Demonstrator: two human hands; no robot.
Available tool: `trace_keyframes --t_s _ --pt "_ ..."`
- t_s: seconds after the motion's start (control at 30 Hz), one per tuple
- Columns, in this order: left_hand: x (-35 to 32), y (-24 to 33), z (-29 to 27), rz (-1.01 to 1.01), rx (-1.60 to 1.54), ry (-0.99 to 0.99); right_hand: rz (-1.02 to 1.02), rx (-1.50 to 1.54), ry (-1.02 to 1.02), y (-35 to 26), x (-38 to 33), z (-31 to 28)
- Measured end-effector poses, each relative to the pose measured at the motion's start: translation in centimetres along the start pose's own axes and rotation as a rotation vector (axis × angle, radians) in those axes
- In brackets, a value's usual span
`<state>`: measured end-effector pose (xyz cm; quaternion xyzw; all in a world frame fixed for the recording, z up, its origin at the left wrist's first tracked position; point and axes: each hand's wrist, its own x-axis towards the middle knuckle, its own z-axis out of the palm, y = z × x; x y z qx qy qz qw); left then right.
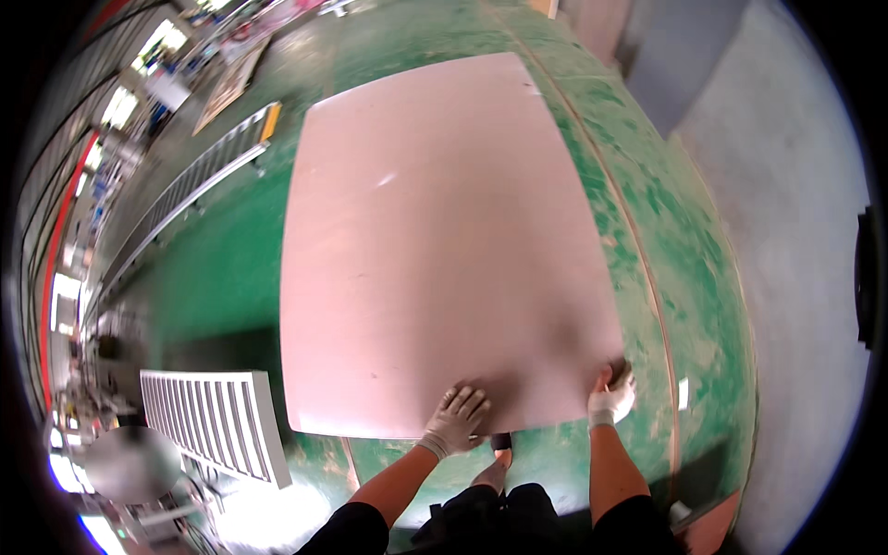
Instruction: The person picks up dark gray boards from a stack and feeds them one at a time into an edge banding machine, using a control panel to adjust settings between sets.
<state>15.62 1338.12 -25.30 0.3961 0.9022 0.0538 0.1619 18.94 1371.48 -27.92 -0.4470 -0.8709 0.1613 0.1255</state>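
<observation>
Gripping large pale pink rectangular flat panel (444,250) at near edge: gloved left hand (457,418) spread flat on top pressing down, gloved right hand (611,396) curled round near right corner, likely steadying it. Lying on worn green painted workshop floor (675,277); white slatted grille (217,421) just left, long metal rail (190,190) beyond.

We could not see the fingers of the right hand (610,396), which curled round the corner of the pink board (435,250) and under it. The board hid the floor (222,268) beneath. Our upper arms ran off the lower edge. A blurred round patch (132,462) covered something at lower left, and the far clutter (176,55) was too small to tell.
</observation>
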Motion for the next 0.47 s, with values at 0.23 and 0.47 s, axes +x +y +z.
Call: trace_keyframes --t_s 0.23,0.47 --pt "-2.2 -7.2 1.3 -1.181 -0.135 0.185 -0.105 0.090 -0.042 2.6 12.4 3.6" --pt "5.5 -3.4 0.7 -1.285 -0.084 0.324 -0.167 -0.014 -0.124 0.7 26.9 5.5"
